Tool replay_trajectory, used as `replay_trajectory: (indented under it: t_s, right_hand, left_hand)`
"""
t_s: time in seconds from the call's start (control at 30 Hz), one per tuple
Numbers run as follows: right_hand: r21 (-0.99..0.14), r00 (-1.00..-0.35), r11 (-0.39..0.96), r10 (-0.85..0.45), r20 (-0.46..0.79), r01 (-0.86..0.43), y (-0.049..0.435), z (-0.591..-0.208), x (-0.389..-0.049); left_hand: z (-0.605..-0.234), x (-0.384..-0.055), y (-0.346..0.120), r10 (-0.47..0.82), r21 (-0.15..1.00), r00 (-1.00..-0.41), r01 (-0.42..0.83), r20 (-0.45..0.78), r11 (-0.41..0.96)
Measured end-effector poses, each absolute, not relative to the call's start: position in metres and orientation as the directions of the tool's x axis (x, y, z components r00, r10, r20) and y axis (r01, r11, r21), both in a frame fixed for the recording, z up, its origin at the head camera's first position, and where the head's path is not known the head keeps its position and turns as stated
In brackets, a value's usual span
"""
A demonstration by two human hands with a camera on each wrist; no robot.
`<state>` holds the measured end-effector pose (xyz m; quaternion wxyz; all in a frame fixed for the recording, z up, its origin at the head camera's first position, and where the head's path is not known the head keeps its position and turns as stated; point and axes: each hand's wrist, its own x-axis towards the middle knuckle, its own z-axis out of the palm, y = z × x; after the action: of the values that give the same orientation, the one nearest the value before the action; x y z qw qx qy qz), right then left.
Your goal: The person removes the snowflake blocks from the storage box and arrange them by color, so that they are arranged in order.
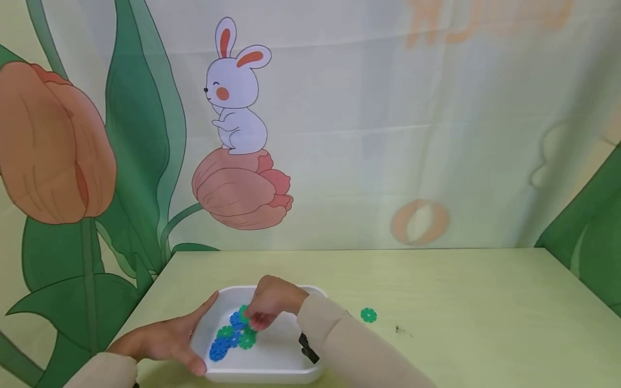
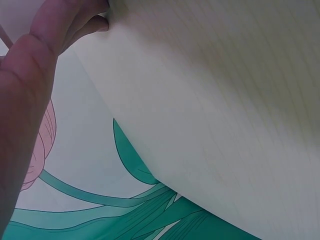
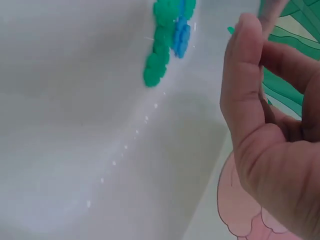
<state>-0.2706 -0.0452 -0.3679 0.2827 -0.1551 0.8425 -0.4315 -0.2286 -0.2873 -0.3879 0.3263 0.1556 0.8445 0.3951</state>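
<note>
A white tray (image 1: 271, 375) stands on the table near its front edge. Blue toothed discs (image 1: 219, 349) and green toothed discs (image 1: 247, 339) lie in its left half, some overlapping. My left hand (image 1: 167, 337) spreads along the tray's left side, thumb at the front corner and fingers toward the back corner. In the left wrist view its fingers (image 2: 70, 22) show at the top left; the tray is out of sight. Over the tray, my right hand (image 1: 273, 303) points its fingers down and appears to pinch a green disc (image 1: 244, 312), partly hidden by the fingertips.
A single green disc (image 1: 368, 314) lies on the table (image 1: 475, 312) to the right of the tray. A small dark mark (image 1: 398, 328) is near it. Behind the table hangs a curtain (image 1: 339, 161) printed with tulips and a rabbit.
</note>
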Motion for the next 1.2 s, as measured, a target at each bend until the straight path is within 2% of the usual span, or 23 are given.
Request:
replay_trajectory:
  t_s: [0.2,0.63,0.93,1.2]
  right_hand:
    - [-0.811,-0.777,0.582,-0.539,-0.324,-0.065,-0.029,-0.356,-0.269]
    - [-0.842,-0.789,0.537,-0.537,-0.298,-0.048,0.009,-0.333,-0.272]
    - [-0.855,-0.801,0.517,-0.53,-0.278,-0.045,0.057,-0.322,-0.273]
    - [-0.851,-0.84,0.523,-0.477,-0.258,-0.036,0.11,-0.333,-0.272]
  left_hand:
    - [-0.39,-0.229,-0.29,0.526,0.78,-0.737,-0.003,-0.425,0.626]
    - [-0.392,-0.229,-0.29,0.519,0.783,-0.737,-0.021,-0.433,0.622]
    - [-0.391,-0.23,-0.289,0.539,0.786,-0.733,0.01,-0.415,0.619]
    - [-0.39,-0.23,-0.286,0.526,0.785,-0.735,-0.013,-0.428,0.62]
